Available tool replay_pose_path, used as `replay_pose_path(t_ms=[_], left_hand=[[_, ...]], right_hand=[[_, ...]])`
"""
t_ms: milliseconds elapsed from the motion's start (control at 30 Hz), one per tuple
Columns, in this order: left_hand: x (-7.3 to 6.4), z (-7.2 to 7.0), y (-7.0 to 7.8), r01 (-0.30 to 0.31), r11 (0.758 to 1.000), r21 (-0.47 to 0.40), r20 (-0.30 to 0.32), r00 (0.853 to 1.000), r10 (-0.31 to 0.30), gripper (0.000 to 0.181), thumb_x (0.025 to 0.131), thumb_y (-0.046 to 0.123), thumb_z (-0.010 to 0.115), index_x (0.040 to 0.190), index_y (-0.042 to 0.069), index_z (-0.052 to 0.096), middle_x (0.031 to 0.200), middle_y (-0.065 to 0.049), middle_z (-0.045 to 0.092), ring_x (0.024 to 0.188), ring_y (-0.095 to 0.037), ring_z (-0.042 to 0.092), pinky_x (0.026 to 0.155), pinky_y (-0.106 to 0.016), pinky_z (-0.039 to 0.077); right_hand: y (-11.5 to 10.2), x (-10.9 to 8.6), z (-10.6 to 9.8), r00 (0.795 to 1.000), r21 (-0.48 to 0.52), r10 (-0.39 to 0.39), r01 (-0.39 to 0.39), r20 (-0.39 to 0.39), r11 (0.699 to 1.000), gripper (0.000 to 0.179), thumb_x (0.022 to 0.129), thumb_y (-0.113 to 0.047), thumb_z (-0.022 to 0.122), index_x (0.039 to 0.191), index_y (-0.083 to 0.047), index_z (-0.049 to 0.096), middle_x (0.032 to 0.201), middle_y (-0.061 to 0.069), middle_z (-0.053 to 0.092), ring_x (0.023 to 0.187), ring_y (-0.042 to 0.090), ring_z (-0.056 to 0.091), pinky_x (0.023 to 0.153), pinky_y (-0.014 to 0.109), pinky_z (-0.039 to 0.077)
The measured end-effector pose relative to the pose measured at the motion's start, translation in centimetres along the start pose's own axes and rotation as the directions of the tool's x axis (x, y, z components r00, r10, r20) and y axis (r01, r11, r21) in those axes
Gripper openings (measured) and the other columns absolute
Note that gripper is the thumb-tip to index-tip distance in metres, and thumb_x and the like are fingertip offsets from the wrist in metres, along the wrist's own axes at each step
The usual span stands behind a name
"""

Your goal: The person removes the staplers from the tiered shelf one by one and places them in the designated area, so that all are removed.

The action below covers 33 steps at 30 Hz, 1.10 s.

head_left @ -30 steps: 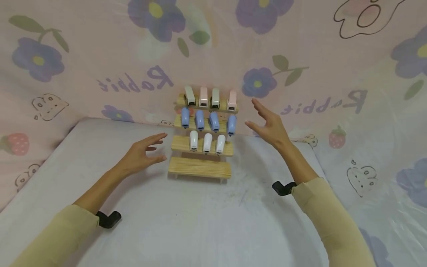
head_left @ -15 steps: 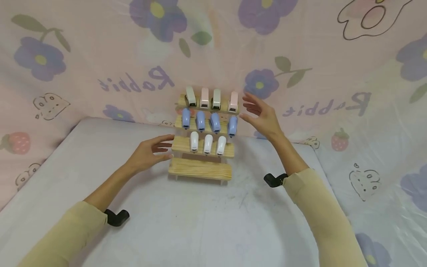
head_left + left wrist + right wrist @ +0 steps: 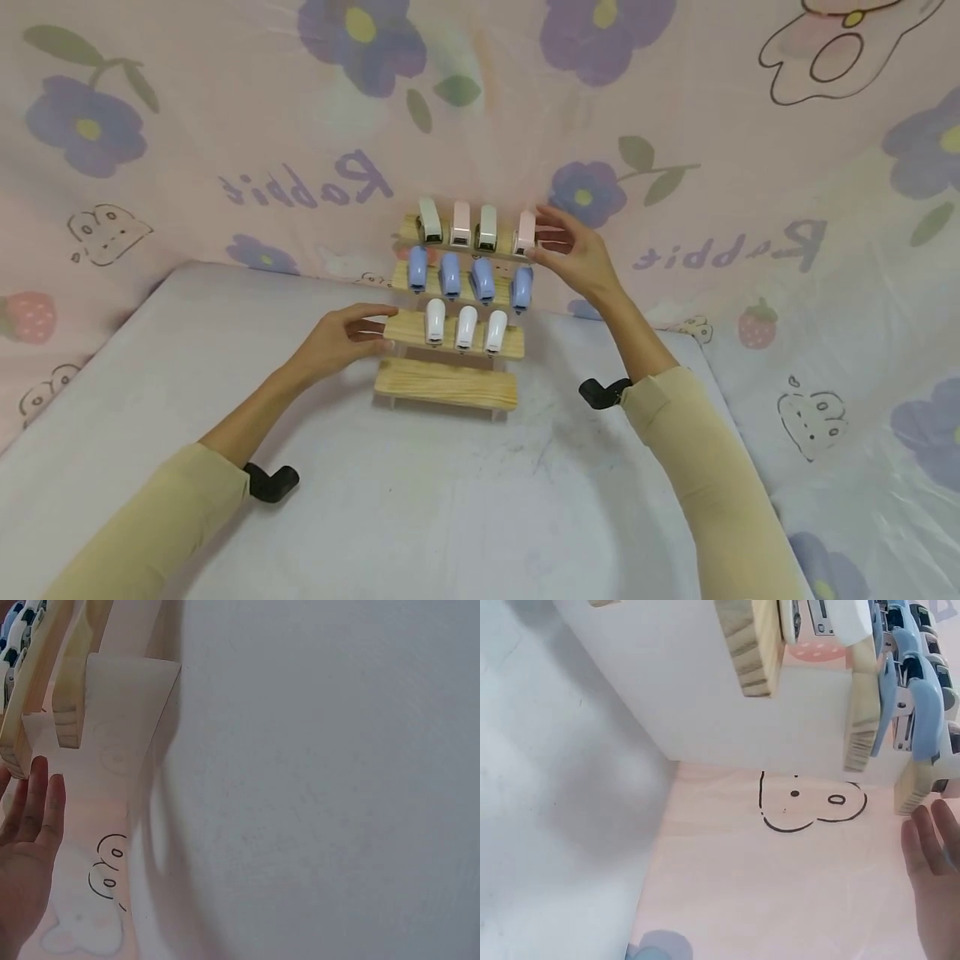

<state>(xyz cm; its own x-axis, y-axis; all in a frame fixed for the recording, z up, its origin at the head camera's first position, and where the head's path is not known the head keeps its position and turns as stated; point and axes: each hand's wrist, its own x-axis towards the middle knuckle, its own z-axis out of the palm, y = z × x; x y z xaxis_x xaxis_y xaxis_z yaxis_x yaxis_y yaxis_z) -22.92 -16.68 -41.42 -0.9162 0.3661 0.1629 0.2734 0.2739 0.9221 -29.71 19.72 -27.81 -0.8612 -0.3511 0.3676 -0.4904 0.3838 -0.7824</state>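
A tiered display rack with pale wooden shelves [image 3: 448, 384] stands at the back, holding small staplers. Pink and pale green staplers [image 3: 487, 227] line the top shelf, blue staplers [image 3: 483, 281] the second, and white staplers [image 3: 466, 327] the third. My left hand [image 3: 337, 341] is at the left end of the third shelf, its fingertips at the board's end, fingers nearly straight. At the top shelf's right end, my right hand [image 3: 573, 250] has its fingertips beside the rightmost pink stapler [image 3: 525, 232]. In the right wrist view, extended fingers [image 3: 923, 825] meet the board's end; the thumb is hidden there.
A white-covered table [image 3: 450, 508] lies beneath the rack. Behind it hangs a pink curtain [image 3: 495, 125] printed with flowers and rabbits. The rack's white side panel [image 3: 802, 720] runs under the boards. The lowest shelf bears no staplers.
Both hands have moved inward to the rack, the left rightward to the third shelf's end, the right leftward to the top shelf's end. The staplers keep their places on the shelves.
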Motion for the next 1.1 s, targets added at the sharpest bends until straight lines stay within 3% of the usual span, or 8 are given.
replay_pose_path(t_ms=[567,833,1100], left_hand=[[1.4,0.9,0.1,0.081,0.995,-0.06,-0.017,0.996,-0.083,0.054,0.085,0.024,0.081,0.134,0.012,0.062,0.139,-0.007,0.057,0.12,-0.029,0.058,0.092,-0.03,0.05],[1.2,1.1,0.4,0.087,0.994,-0.066,-0.025,0.996,-0.089,0.055,0.086,0.023,0.08,0.135,0.01,0.061,0.138,-0.01,0.057,0.118,-0.029,0.059,0.09,-0.027,0.051],[1.3,1.0,0.7,0.12,0.991,-0.063,-0.009,0.993,-0.121,0.055,0.086,0.021,0.081,0.136,0.012,0.061,0.138,-0.01,0.058,0.12,-0.028,0.059,0.09,-0.028,0.051]], right_hand=[[0.0,0.7,0.6,0.999,0.01,0.034,-0.035,0.024,0.999,0.068,0.083,0.0,0.074,0.145,0.005,0.044,0.132,0.03,0.054,0.119,0.043,0.054,0.104,0.055,0.042],[0.3,0.6,0.3,0.999,0.027,0.032,-0.033,0.032,0.999,0.067,0.084,0.002,0.074,0.145,0.004,0.045,0.133,0.029,0.054,0.121,0.043,0.054,0.104,0.056,0.041],[0.2,-0.2,-0.3,0.997,0.043,0.066,-0.068,0.042,0.997,0.068,0.086,0.002,0.074,0.146,0.003,0.044,0.134,0.027,0.055,0.121,0.042,0.055,0.098,0.037,0.05]])
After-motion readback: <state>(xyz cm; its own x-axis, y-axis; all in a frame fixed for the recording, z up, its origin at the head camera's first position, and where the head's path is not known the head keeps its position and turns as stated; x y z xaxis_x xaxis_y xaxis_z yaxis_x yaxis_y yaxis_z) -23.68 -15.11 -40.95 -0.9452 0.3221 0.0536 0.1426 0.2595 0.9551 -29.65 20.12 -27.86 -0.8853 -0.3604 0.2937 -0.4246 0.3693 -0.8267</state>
